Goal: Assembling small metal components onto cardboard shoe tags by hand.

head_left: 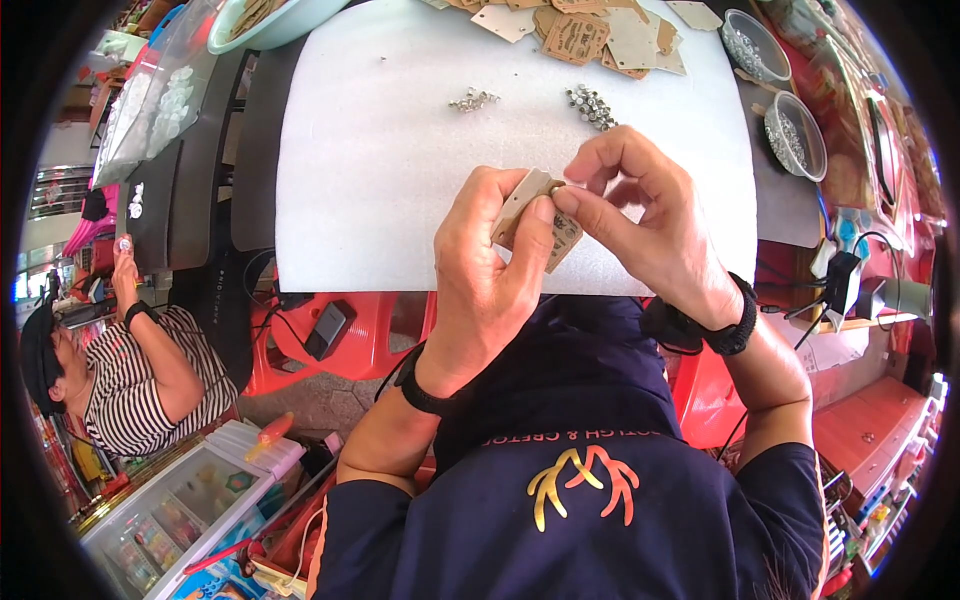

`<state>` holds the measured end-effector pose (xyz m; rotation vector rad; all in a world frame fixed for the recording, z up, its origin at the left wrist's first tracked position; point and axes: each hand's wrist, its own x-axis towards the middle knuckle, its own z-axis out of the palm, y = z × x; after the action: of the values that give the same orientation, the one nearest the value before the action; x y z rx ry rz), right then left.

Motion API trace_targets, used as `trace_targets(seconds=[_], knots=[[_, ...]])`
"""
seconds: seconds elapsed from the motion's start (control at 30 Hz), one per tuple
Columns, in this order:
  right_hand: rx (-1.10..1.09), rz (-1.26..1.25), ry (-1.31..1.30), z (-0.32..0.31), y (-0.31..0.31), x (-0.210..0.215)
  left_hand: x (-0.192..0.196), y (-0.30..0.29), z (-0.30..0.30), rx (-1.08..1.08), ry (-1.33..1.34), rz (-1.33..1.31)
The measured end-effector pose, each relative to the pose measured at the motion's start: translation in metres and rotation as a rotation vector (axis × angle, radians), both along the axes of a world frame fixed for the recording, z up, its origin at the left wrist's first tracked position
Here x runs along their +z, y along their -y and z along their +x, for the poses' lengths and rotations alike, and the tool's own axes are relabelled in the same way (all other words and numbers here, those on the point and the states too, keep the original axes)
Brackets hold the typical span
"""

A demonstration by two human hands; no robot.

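My left hand (pixel 487 270) grips a few brown cardboard tags (pixel 565 240) between thumb and fingers, just above the near edge of the white foam sheet (pixel 370 190). The top tag has printing on it, and a paler grey one shows behind. At their upper right corner my right hand (pixel 645 215) is closed in a pinch, thumb and forefinger touching the tags. Whatever lies between those fingertips is hidden. Beyond my hands are a small heap of silvery metal pieces (pixel 473 99) and a denser heap of shiny metal studs (pixel 592 107).
Loose cardboard tags (pixel 578 38) are piled at the far edge. Two clear tubs of metal bits, one nearer (pixel 822 150) and one farther (pixel 788 70), stand at the right. A pale basin (pixel 290 38) is far left. At left sits another person (pixel 150 370), holding something small.
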<state>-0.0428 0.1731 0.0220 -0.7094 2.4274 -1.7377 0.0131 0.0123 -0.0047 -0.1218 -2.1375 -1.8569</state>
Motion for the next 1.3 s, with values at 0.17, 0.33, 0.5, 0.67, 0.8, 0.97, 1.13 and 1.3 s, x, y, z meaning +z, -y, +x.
trace_targets(seconds=[0.17,0.33,0.5,0.67,0.8,0.97,1.13,1.3], knots=[[0.100,0.028,-0.173,-0.009,-0.002,-0.002,0.002,0.003,0.001,-0.035,0.037,-0.011],[0.165,0.076,-0.111,-0.010,-0.009,0.003,-0.001,0.005,0.001,-0.053,0.056,-0.026],[0.209,0.055,0.046,-0.012,-0.011,0.002,0.001,0.006,0.001,-0.100,0.061,-0.006],[0.224,0.024,0.178,-0.012,-0.012,0.001,0.006,0.007,0.002,-0.149,0.059,0.005],[0.231,0.015,0.372,-0.011,-0.010,0.009,0.007,0.008,0.003,-0.169,0.069,-0.019],[0.211,-0.110,0.410,-0.010,-0.010,-0.004,0.004,0.012,0.001,-0.191,0.185,0.147],[0.282,0.003,0.572,-0.009,-0.018,0.008,0.008,0.018,-0.005,-0.094,0.249,0.408],[0.320,0.052,0.680,-0.003,-0.018,0.012,0.012,0.018,-0.004,-0.052,0.288,0.594]])
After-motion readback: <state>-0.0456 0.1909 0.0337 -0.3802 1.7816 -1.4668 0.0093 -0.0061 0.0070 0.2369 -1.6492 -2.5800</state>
